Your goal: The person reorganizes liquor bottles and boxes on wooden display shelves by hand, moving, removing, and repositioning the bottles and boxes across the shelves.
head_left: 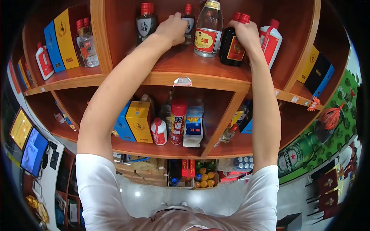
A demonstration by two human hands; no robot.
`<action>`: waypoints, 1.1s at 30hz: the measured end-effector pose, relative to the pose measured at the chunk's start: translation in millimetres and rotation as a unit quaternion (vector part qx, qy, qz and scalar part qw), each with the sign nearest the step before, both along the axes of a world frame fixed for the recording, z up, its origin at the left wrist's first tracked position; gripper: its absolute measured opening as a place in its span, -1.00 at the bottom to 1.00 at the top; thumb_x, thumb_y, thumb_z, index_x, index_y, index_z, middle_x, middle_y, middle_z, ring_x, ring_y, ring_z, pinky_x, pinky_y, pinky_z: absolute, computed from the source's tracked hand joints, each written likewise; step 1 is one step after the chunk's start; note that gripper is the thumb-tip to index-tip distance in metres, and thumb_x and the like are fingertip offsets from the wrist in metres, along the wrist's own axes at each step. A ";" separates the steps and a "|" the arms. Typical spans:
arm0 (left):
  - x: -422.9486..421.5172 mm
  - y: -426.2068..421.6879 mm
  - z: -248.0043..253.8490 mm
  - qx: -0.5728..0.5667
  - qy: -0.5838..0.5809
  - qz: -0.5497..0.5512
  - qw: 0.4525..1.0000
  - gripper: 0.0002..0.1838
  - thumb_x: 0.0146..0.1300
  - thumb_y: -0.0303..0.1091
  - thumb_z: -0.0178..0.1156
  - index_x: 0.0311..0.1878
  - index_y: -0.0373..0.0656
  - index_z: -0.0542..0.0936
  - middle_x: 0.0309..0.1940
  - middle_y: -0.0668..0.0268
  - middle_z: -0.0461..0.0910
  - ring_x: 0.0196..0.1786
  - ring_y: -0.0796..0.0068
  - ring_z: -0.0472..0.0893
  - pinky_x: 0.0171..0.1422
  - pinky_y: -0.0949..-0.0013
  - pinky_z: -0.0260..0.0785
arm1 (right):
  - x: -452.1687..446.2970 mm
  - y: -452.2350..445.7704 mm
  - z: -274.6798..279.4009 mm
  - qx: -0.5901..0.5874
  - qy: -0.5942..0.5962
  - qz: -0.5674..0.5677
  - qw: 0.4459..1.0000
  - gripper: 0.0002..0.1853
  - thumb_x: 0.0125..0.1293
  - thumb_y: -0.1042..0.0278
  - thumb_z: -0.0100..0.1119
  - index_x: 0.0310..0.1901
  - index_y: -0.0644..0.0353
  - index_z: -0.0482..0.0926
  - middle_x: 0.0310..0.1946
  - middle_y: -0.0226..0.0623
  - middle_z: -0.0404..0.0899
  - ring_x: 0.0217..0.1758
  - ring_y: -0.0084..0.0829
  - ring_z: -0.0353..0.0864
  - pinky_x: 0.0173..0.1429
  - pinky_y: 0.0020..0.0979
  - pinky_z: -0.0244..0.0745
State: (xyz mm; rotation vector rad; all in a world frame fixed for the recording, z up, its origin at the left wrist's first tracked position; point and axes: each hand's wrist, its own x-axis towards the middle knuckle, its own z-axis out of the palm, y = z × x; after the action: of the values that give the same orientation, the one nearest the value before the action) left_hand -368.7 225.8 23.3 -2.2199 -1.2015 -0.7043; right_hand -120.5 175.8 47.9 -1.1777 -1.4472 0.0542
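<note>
On the upper shelf, my left hand point(171, 30) is closed at the left side of a small dark liquor bottle point(189, 24) with a red cap, covering part of its label. Left of that hand stand similar dark bottles point(145, 25) with red caps. My right hand point(248, 34) wraps around a dark brown bottle point(231, 48) with a red label; two red caps show by its fingers. A tall clear bottle point(206, 40) with a red and yellow label stands between my hands. Right of my right wrist is a white bottle point(271, 40) with a red cap.
Wooden dividers point(101, 36) flank this compartment, and a price tag sits on the shelf edge point(212, 82). The lower shelf holds yellow and blue boxes point(139, 125), a white bottle point(158, 133) and a red spray can point(178, 123). Cartons point(144, 169) lie below.
</note>
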 end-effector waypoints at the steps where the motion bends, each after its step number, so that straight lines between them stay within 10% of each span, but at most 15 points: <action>1: -2.2 3.8 1.2 -0.031 -0.010 0.002 0.999 -0.63 0.18 -0.43 0.26 0.07 -0.30 0.65 0.23 -0.12 0.50 0.27 -0.11 0.56 0.27 0.01 0.55 | -1.1 -0.5 -0.7 0.004 0.002 0.001 1.000 -0.67 0.14 0.13 0.33 -0.32 0.31 0.70 -0.36 -0.06 0.76 -0.20 -0.25 0.77 -0.01 -0.25 0.57; 18: 4.5 -15.3 15.7 -0.086 -0.017 0.021 0.996 -0.46 0.25 -0.26 0.27 0.28 -0.29 0.56 0.26 -0.07 0.52 0.32 -0.06 0.53 0.41 0.06 0.42 | -1.4 -13.4 -9.6 0.013 0.012 0.071 0.997 -0.56 0.13 0.03 0.39 -0.17 0.29 0.69 -0.20 -0.01 0.76 -0.07 -0.19 0.76 0.08 -0.23 0.58; 33: 2.2 -28.0 13.9 -0.158 -0.149 -0.253 0.943 -0.13 0.20 -0.12 0.23 0.54 -0.29 0.25 0.11 -0.18 0.65 0.12 0.00 0.68 0.28 0.13 0.48 | -6.9 -25.6 -5.7 -0.016 0.030 0.087 0.996 -0.59 0.27 0.07 0.32 -0.10 0.31 0.71 -0.22 -0.21 0.75 -0.14 -0.41 0.69 0.05 -0.33 0.52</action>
State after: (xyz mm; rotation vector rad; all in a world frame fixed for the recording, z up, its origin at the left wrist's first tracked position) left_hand -366.5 197.8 37.2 -2.8158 -0.9215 -1.1503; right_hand -127.4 150.2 42.2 -1.0642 -1.4987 0.2324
